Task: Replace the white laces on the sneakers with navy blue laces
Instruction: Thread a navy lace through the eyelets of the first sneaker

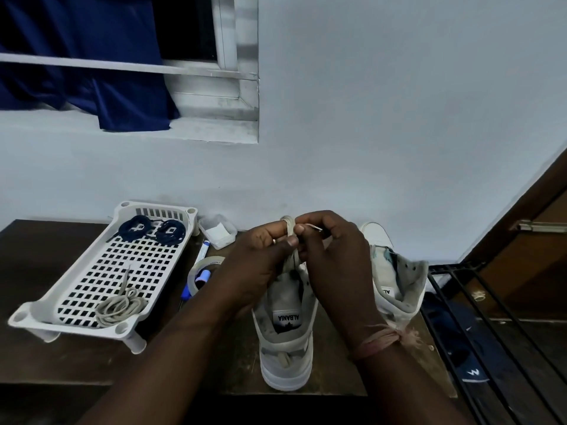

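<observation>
Both forearms reach toward 12 o'clock, where the left hand (264,256) and right hand (329,253) pinch, seemingly, the white lace (290,228) above the near sneaker (287,332). Best wind it snugly; navy laces (153,230) wait at 10 o'clock.

"ALBANIA", upside down, on white tongue label (287,319) of grey-white high-top sneaker (287,357) at table's near edge. Partial "AL" on second sneaker's tongue label (387,292), right. Tape roll print illegible.
</observation>
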The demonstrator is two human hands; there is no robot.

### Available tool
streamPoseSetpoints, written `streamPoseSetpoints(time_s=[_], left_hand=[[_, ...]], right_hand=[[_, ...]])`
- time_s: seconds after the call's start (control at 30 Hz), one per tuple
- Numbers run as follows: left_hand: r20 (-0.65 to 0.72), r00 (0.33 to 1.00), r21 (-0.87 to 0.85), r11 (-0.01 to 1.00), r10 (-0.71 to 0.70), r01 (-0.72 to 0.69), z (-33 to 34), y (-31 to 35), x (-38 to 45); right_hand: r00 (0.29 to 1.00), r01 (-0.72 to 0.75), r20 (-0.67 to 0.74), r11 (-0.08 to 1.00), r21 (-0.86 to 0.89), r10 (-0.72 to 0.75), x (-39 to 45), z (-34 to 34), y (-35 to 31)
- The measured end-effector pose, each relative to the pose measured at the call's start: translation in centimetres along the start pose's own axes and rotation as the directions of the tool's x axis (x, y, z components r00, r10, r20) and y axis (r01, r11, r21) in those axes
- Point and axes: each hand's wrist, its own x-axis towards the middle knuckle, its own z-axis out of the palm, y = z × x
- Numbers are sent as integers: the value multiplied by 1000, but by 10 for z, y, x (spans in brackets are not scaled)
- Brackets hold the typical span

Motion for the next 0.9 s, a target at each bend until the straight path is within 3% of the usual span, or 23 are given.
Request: streamPoseSetpoints(time_s=[0.2, 0.37, 0.5, 0.63, 0.73, 0.8, 0.9], left_hand=[[-64, 998, -84, 996, 7, -12, 4, -3, 2], [-156, 987, -186, 982, -47, 17, 6, 5, 1], [-178, 980, -314, 949, -84, 24, 9, 13, -3], [-148, 986, -257, 966, -77, 36, 12, 12, -5], [-125, 988, -168, 983, -93, 72, 10, 12, -4], [-92, 991, -133, 987, -97, 85, 5, 16, -1], [31, 992, -178, 976, -123, 126, -12, 24, 0]], right_hand=[[995, -8, -98, 997, -72, 1, -4, 4, -2], [985, 160, 97, 958, -236, -141, -12, 9, 3], [972, 194, 174, 952, -235, -155, -17, 17, 2], [995, 22, 98, 995, -95, -13, -9, 14, 1], [987, -83, 129, 991, -106, 97, -5, 10, -1], [956, -166, 248, 986, 9, 158, -2, 2, -7], [837, -364, 512, 895, 259, 192, 8, -11, -9]])
